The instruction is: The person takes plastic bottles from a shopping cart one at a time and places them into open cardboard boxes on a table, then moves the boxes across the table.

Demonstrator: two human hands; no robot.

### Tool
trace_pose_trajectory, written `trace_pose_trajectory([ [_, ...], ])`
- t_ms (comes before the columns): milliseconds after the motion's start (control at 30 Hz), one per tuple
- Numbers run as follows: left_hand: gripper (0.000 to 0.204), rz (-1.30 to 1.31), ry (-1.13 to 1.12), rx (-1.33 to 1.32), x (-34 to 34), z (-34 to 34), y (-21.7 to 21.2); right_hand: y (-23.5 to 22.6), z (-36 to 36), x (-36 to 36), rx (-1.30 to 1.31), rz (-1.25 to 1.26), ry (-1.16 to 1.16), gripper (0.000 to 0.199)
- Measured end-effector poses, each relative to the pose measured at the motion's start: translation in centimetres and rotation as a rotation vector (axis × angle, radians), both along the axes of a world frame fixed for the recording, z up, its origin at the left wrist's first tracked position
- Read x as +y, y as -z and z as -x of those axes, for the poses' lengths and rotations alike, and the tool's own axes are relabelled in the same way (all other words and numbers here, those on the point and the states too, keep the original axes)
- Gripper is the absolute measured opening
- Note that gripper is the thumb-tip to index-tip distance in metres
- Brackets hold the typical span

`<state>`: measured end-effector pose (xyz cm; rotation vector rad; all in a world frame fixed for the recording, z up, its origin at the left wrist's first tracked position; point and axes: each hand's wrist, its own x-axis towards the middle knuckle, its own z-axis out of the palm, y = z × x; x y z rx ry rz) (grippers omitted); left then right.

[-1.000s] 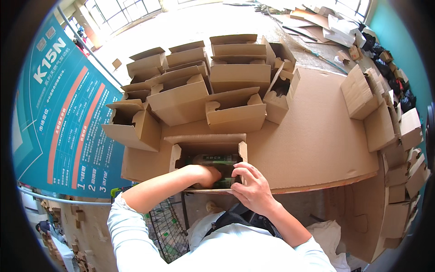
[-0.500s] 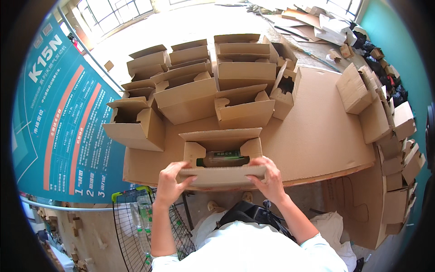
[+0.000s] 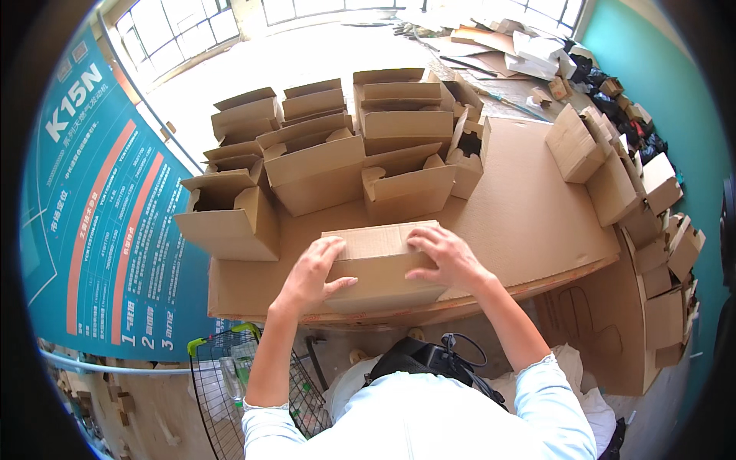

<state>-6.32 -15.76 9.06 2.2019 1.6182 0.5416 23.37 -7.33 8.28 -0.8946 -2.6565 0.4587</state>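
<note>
Near the front edge of the cardboard-covered table stands a brown cardboard box, its top flap folded flat across the opening. My left hand grips its left end, fingertips on the top corner and thumb along the front. At the other end my right hand has its fingers on the top right corner, with the thumb lower on the front face. Whatever lies inside this box is hidden by the flap. Just beyond it, several open cardboard boxes stand in rows with their flaps up.
The brown table surface stretches right of the box. More cartons are stacked along the right. Below the table's left side is a wire cart with clear plastic bottles. A blue printed banner stands at the left.
The box's front flap has swung over and covers the opening, where a bottle showed inside earlier. Both hands have moved from the raised flap to the top corners of the box.
</note>
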Motion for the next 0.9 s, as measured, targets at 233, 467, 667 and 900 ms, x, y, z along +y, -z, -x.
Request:
trace_pose_trajectory([
  [233, 0.069, -0.010, -0.111, 0.079, -1.0, -0.2, 3.9, -0.2, 1.7, -1.7, -0.415, -0.024, 0.035, 0.122],
  [467, 0.124, 0.354, 0.032, -1.162, -1.2, 1.7, 5.8, -0.3, 2.1, 0.2, -0.450, 0.114, 0.071, 0.133],
  [667, 0.102, 0.464, -0.025, -0.483, -2.1, 3.5, 12.6, 0.1, 1.4, -1.1, -0.359, -0.011, 0.059, 0.127],
  [900, 0.054, 0.588, 0.005, -0.558, -1.6, -1.5, 12.2, -0.2, -2.8, -0.6, -0.312, 0.014, 0.041, 0.125],
])
